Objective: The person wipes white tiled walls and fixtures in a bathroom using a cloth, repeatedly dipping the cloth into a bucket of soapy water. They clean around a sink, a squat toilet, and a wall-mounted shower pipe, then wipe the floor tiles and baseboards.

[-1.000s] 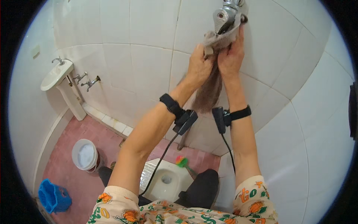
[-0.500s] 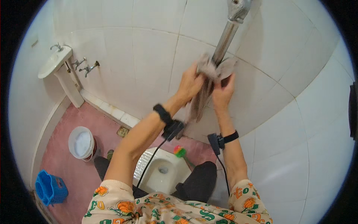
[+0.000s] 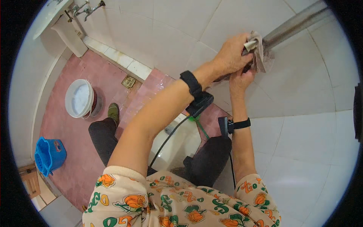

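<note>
A greyish-beige cloth is bunched around the lower part of a metal pipe in front of the tiled wall. My left hand is closed on the cloth from the left side. Just below it, my right hand grips the cloth too, with the fingertips partly hidden behind the folds. The pipe slants up to the right out of the cloth. Where its lower end goes is hidden by my hands and the cloth.
A squat toilet lies between my legs, with a green-handled brush beside it. On the pink floor stand a white bucket of whitish liquid and a blue bucket. A floor drain, wall taps and a basin pedestal are to the left.
The view has turned, so pipe, cloth and hands now appear further right and higher. Both hands stay on the cloth, now bunched tighter; its long hanging part no longer shows.
</note>
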